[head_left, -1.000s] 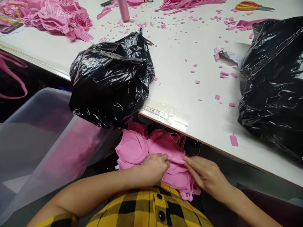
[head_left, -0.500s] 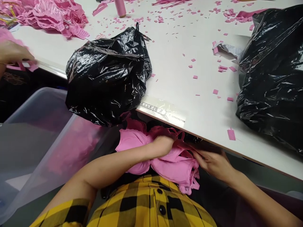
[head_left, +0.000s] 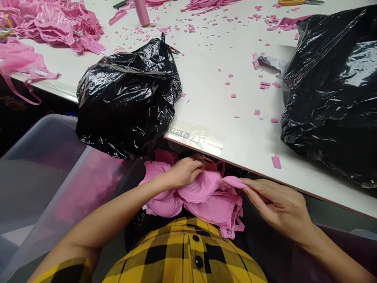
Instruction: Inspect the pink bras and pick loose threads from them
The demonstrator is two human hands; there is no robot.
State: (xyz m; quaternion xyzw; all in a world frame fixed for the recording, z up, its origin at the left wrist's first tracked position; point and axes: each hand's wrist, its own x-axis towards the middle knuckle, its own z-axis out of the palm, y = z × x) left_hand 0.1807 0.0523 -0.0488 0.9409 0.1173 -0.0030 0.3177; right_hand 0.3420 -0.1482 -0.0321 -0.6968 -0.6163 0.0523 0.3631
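Note:
Several pink padded bras lie in a pile on my lap below the table edge. My left hand (head_left: 187,169) is closed at the top of the upper bra (head_left: 202,188), its fingertips partly hidden. Between the thumb and fingers of my right hand (head_left: 273,200) is a folded pink end of that bra, pulled out to the right. Another pink bra (head_left: 215,210) lies underneath, nearer my shirt, with its straps bunched at the right.
A black plastic bag (head_left: 126,102) overhangs the table edge, and a larger black bag (head_left: 332,102) stands at right. Pink scraps litter the white table (head_left: 206,94). A measuring tape (head_left: 179,133) is taped down. A clear bin (head_left: 67,188) stands left; pink garments (head_left: 59,27) are piled behind.
My right hand has drawn the bra's end out to the right, and my left hand has shifted along the upper bra. Another person's hand came in at left and a pink garment now lies there.

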